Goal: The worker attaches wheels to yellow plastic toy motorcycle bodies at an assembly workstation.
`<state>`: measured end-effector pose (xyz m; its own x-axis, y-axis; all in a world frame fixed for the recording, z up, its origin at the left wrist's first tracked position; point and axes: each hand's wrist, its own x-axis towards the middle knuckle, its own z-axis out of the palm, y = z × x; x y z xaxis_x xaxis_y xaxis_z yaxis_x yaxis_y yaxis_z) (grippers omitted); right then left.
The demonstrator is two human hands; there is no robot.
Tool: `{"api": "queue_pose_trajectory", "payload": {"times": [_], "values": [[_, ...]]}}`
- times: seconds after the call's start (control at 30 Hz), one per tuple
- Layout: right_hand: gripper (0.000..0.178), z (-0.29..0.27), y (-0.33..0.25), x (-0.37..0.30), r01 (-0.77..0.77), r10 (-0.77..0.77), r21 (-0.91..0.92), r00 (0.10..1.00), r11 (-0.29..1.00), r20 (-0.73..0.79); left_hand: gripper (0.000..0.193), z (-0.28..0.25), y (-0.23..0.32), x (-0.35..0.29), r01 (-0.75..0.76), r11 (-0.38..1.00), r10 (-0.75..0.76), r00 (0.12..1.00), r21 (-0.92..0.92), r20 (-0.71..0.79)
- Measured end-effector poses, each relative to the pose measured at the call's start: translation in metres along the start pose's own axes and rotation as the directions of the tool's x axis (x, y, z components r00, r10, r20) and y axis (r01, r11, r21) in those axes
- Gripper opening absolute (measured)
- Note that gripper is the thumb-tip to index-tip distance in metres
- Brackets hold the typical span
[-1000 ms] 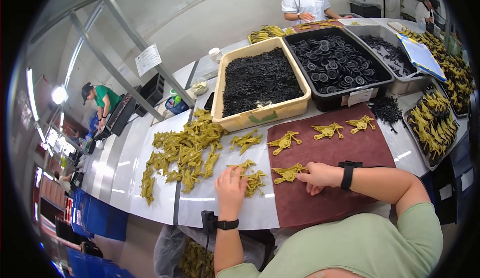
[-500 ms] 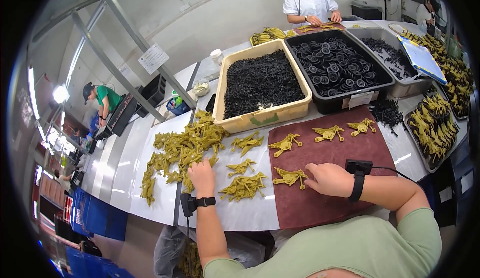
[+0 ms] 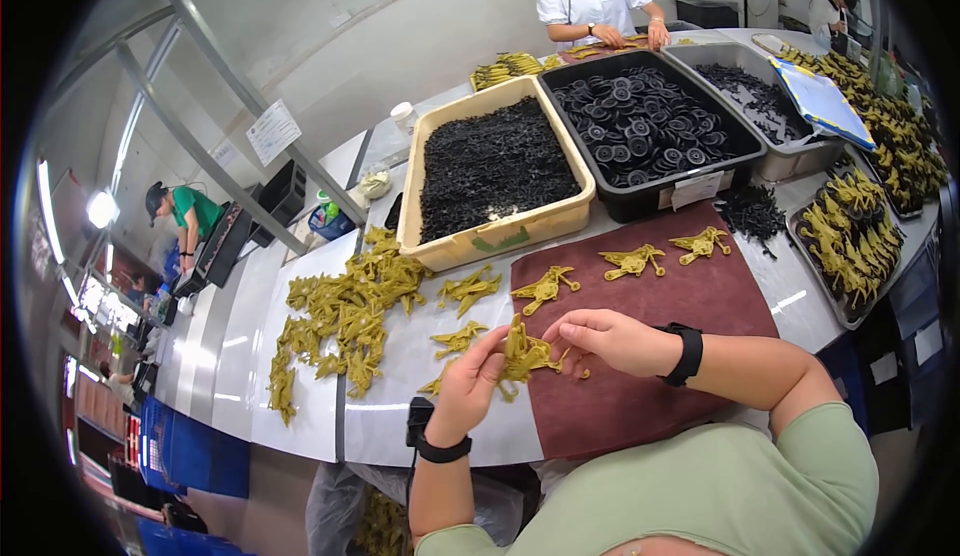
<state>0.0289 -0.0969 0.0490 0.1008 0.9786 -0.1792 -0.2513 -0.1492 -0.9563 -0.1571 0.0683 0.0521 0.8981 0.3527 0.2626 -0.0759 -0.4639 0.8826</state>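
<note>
Just above the left edge of the maroon mat, my two hands are close together around an olive-yellow plastic part with a branched, bird-like outline. My left hand pinches it from the left. At its right end the curled fingers of my right hand close on it; their tips are partly hidden. Along the mat's far side three similar parts lie in a row: a left one, a middle one and a right one. More loose parts rest beside the mat.
A heap of yellow parts covers the table's left. Beyond the mat stand a cream bin of small black pieces, a black bin of wheels and a grey bin. Right is a filled tray. Across the table a person works.
My left hand has left the yellow heap and come right to meet my right hand. The part near my right hand is off the mat. The view has shifted slightly.
</note>
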Motion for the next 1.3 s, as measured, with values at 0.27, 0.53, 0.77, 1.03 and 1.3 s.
{"api": "queue_pose_trajectory", "payload": {"times": [0.27,0.53,0.77,1.03,1.3], "values": [[0.033,-0.008,-0.001,-0.021,-0.335,0.165,0.438,0.910,0.834,0.381,0.055,0.046,0.020,0.015,-0.287,0.804,0.337,0.942,-0.521,0.001],[0.023,-0.015,-0.001,-0.036,-0.161,0.109,0.423,0.984,0.892,0.144,0.024,0.028,0.014,0.023,-0.242,0.942,0.132,0.905,-0.234,-0.405],[0.014,-0.002,0.011,-0.039,-0.063,0.022,0.424,0.995,0.904,0.101,0.046,0.072,0.042,0.027,-0.514,0.630,0.525,0.834,0.582,0.169],[0.015,-0.004,0.016,-0.045,-0.105,0.065,0.433,0.992,0.895,0.105,0.043,0.079,0.031,0.027,-0.656,0.496,0.650,0.715,0.569,0.257],[0.011,-0.002,0.009,-0.052,-0.183,0.109,0.559,0.981,0.808,0.162,0.037,0.077,0.030,0.019,-0.658,0.515,0.720,0.680,0.550,0.138]]}}
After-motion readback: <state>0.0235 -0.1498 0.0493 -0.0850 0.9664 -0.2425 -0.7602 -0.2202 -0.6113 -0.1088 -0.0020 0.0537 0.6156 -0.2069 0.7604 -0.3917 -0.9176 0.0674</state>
